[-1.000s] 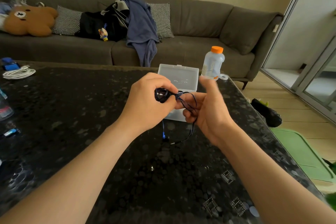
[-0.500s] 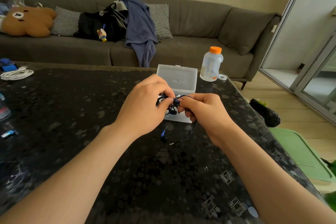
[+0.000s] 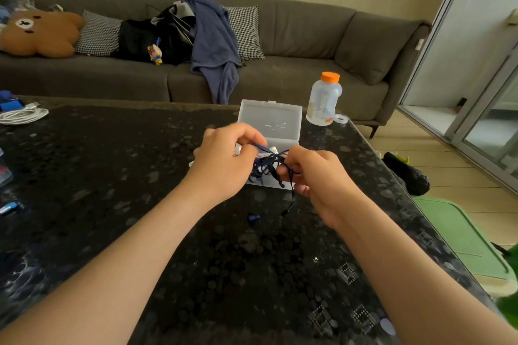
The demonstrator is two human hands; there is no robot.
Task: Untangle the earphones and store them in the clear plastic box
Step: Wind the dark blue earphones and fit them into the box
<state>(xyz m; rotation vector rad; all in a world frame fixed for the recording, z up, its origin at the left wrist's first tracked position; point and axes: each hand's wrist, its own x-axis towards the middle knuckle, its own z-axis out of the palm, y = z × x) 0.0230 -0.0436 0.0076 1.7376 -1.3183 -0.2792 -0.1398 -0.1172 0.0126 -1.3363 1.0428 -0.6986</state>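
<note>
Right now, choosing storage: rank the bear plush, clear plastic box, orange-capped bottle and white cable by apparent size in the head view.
1. clear plastic box and bear plush: alike, box nearer.
2. orange-capped bottle.
3. white cable.

1. The clear plastic box (image 3: pixel 270 120) is set on the counter (image 3: pixel 112 162), lid raised open.
2. The dark blue earphones (image 3: pixel 267 165) are held as a tangled bunch just over the box, one strand hanging toward the counter.
</note>
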